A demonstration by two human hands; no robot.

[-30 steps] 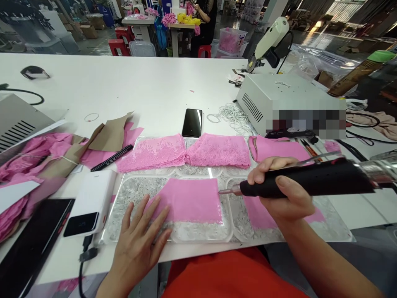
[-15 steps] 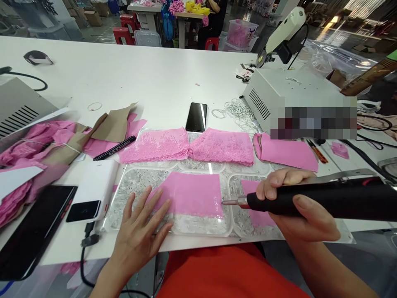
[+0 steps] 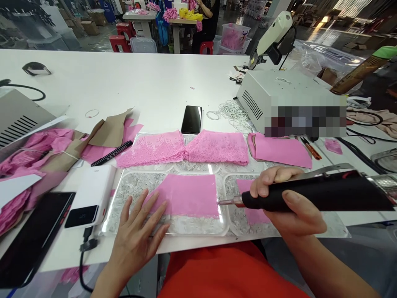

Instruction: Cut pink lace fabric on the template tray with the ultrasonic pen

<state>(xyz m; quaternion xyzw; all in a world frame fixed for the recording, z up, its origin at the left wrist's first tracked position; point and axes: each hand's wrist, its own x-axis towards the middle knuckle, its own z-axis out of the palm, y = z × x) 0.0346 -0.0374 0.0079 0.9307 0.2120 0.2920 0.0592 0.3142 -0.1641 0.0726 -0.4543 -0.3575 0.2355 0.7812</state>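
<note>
Left hand (image 3: 135, 236): fingers spread apart on the pink cloth (image 3: 194, 194), nine-o'clock end | pink cloth: at one o'clock from left hand; best kept smooth and still | right hand (image 3: 302, 221): fingers clamped round black tool (image 3: 335, 196), tip (image 3: 226, 202) at pink cloth's three-o'clock edge; slow, steady seems best

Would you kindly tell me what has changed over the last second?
The right hand has moved the tip of the black tool along the right edge of the pink cloth, toward its near corner. Nothing was taken up or let go. The left hand stays spread over the cloth's left end, and the lace pieces lie as before.
</note>
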